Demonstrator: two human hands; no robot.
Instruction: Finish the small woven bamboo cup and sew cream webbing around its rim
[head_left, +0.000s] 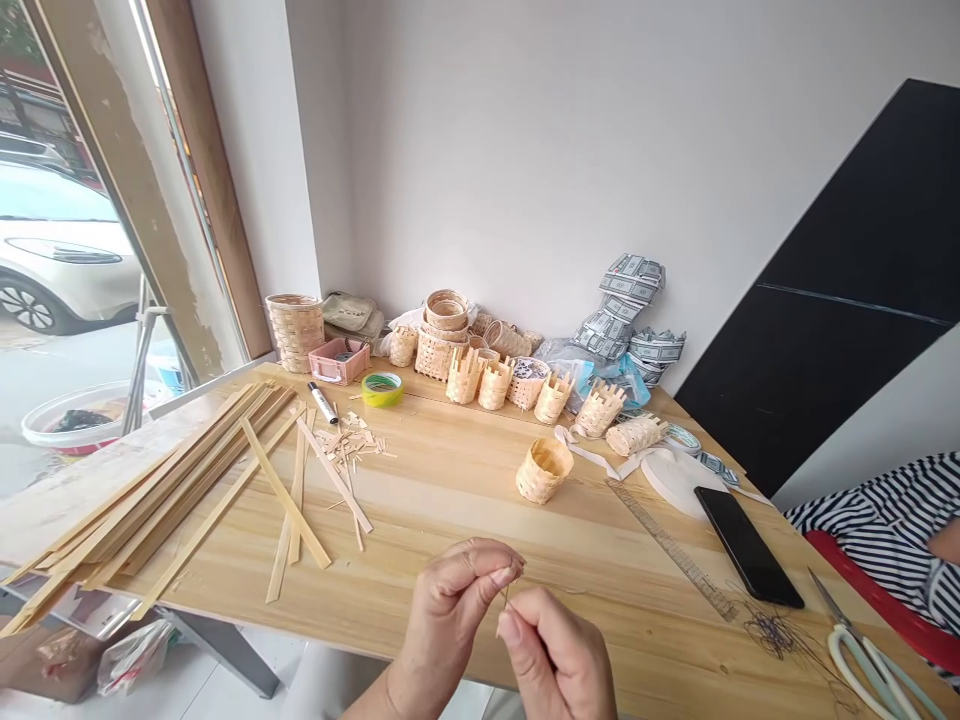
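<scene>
My left hand point(457, 605) and my right hand point(559, 655) meet low in the head view, above the near edge of the wooden table point(465, 560). Both pinch a thin thread or wire point(508, 598) between thumb and fingertips. A small woven bamboo basket point(544, 469) stands alone on the table just beyond my hands. A pile of long bamboo strips point(172, 490) lies to the left.
Several small woven baskets point(495, 378) line the back, with a tape roll point(382, 389), a pink box point(339, 361) and a marker point(323, 403). To the right lie a ruler point(671, 548), a black phone point(748, 545), scissors point(870, 655) and dark wire point(772, 632). A person in a striped sleeve point(892, 530) sits at right.
</scene>
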